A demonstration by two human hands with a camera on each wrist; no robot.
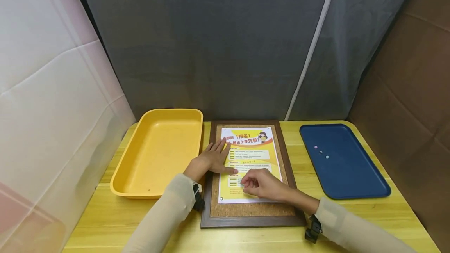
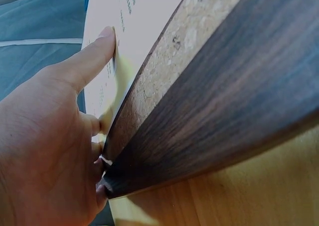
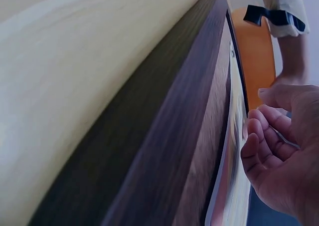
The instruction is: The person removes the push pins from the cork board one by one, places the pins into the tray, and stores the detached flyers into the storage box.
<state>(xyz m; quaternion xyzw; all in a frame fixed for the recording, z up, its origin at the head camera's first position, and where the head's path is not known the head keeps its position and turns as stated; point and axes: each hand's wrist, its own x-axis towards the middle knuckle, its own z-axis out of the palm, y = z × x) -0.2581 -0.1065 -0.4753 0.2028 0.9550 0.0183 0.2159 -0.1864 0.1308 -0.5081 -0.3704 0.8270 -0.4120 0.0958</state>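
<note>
A yellow and white printed sheet [image 1: 251,155] lies on a cork board [image 1: 253,210] with a dark brown wooden frame [image 1: 253,222]. My left hand [image 1: 214,159] rests on the sheet's left side with its fingers spread, and in the left wrist view its thumb [image 2: 97,54] lies along the paper. My right hand [image 1: 261,184] is over the lower middle of the sheet. Its fingers are curled, with the thumb close to the forefinger. Whether something small is pinched there is hidden. A small round pin [image 1: 221,198] sits at the sheet's lower left corner.
A deep yellow tray [image 1: 119,186] stands left of the board. To the right, a flat dark blue tray [image 1: 355,171] bears several small pins, among them a pink one [image 1: 315,147] and a white one [image 1: 327,157]. Grey cloth [image 1: 211,50] hangs behind the wooden table [image 1: 95,218].
</note>
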